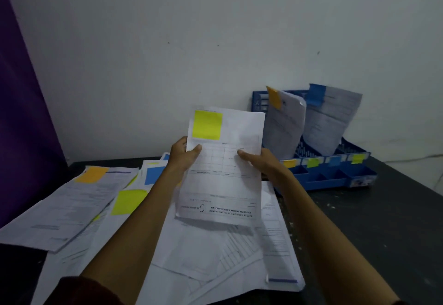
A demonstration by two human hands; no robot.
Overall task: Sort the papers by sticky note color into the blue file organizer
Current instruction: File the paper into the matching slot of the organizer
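Observation:
I hold a white printed paper [223,173] with a yellow sticky note [207,125] upright above the table. My left hand [183,158] grips its left edge, thumb on the front. My right hand [257,163] grips its right edge the same way. The blue file organizer [340,177] stands at the back right. In it, one paper carries an orange note [274,97] and another a blue note [316,95]. Orange, green, blue and yellow labels [322,161] mark the slots along its front rail.
A loose heap of papers [203,252] covers the dark table [383,220] below my arms, with an orange note [91,174], a blue note [153,175] and a yellow note [128,201] showing. A purple curtain [21,125] hangs at the left. A white wall stands behind.

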